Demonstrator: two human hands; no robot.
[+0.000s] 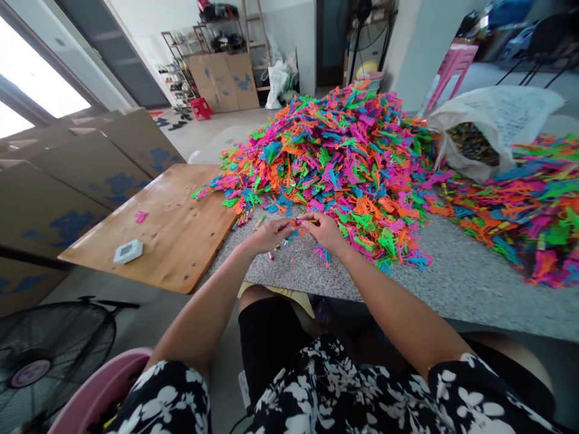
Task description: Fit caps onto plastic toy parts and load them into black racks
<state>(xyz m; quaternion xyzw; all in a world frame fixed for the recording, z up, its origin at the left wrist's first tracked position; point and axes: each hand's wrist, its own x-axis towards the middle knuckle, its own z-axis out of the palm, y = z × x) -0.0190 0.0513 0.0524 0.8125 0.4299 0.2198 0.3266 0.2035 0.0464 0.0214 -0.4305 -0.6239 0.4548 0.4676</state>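
My left hand (pixel 274 234) and my right hand (pixel 323 230) meet over the grey speckled tabletop (pixel 312 274), fingers pinched together. Between the fingertips shows a small orange plastic piece (pixel 295 224), which looks like a toy pistol; its outline is partly hidden. A tiny yellowish bit appears at my right fingertips, too small to name. Just beyond my hands rises a big heap of pink, orange, green and blue plastic toy pieces (pixel 335 150). Several small shiny tubes (pixel 244 218) lie by my left hand, and a few loose bits are scattered beneath both hands.
A wooden board (pixel 181 223) on the left bears a pink plastic piece (pixel 141 216) and a white device (pixel 128 251). On the right, an open white sack (pixel 502 120) of small pieces stands beside another heap (pixel 529 205). Cardboard boxes (pixel 81 169) and a fan (pixel 54 355) flank the left.
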